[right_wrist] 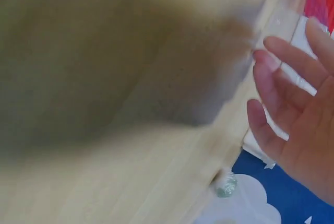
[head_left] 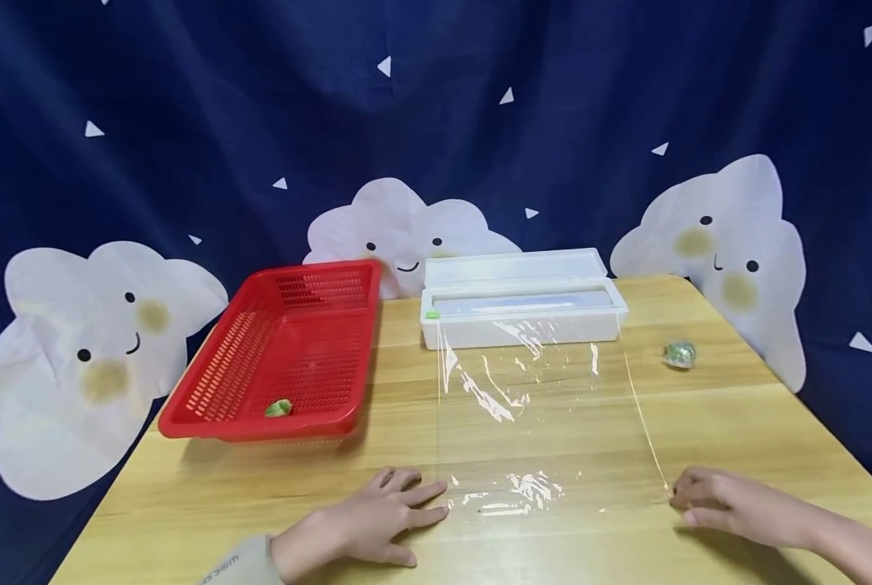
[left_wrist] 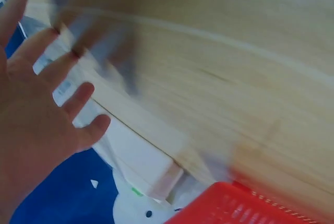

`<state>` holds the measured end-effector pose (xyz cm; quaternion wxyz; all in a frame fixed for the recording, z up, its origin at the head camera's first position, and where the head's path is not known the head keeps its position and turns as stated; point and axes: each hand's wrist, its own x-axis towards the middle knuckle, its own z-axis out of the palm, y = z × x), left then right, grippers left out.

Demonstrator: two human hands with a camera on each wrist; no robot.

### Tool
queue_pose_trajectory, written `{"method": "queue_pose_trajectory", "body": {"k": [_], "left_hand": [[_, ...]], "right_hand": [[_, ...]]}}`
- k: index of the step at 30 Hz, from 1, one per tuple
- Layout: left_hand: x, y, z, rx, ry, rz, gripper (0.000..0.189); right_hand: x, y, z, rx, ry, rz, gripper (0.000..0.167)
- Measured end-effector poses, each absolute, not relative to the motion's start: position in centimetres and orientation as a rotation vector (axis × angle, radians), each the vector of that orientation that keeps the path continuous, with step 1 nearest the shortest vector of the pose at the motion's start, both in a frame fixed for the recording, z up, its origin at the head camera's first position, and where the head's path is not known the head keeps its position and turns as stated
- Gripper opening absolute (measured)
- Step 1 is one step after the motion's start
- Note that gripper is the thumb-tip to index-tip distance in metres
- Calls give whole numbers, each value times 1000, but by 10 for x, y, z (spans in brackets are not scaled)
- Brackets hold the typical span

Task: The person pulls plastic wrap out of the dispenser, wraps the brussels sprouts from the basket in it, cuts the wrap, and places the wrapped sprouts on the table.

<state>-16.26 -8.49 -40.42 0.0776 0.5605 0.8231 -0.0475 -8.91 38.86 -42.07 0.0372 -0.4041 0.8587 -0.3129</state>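
Note:
A sheet of clear plastic wrap (head_left: 538,422) stretches over the table from a white dispenser box (head_left: 519,329) with its lid raised. My left hand (head_left: 377,516) lies low over the table with fingers spread, fingertips right at the sheet's near left edge. The left wrist view shows the same hand (left_wrist: 42,93) with its fingers apart. My right hand (head_left: 735,504) is by the sheet's near right corner, fingers loosely bent and their tips right at the film. In the right wrist view, that hand's thumb stands apart from its fingers (right_wrist: 297,67).
A red plastic basket (head_left: 362,349) stands at the table's left with a small green item (head_left: 278,408) in it. A green ball-like item in shiny wrapping (head_left: 679,354) lies right of the film. Behind the table hangs a dark blue curtain (head_left: 260,97) with clouds.

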Motion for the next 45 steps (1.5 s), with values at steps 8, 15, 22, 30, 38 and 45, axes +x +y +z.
{"method": "queue_pose_trajectory", "body": {"k": [8, 15, 22, 30, 38, 45], "left_hand": [[-162, -82, -407, 1709, 2549, -190, 64], [-161, -82, -406, 1718, 2504, -196, 66], [-155, -95, -410, 1659, 2451, -153, 70], [-157, -103, -404, 1682, 2447, 70, 71], [-183, -114, -372, 1475, 2320, 778, 81], [-209, -135, -340, 1429, 2290, 1124, 76]], "right_hand": [[-116, 372, -411, -856, 2915, -823, 43], [-117, 364, -416, -668, 2913, -403, 66], [-118, 365, -418, -677, 2909, -326, 73], [-113, 370, -420, -662, 2907, -327, 74], [-115, 375, -428, -673, 2878, -394, 73], [-117, 379, -432, -682, 2824, -434, 75]]}}
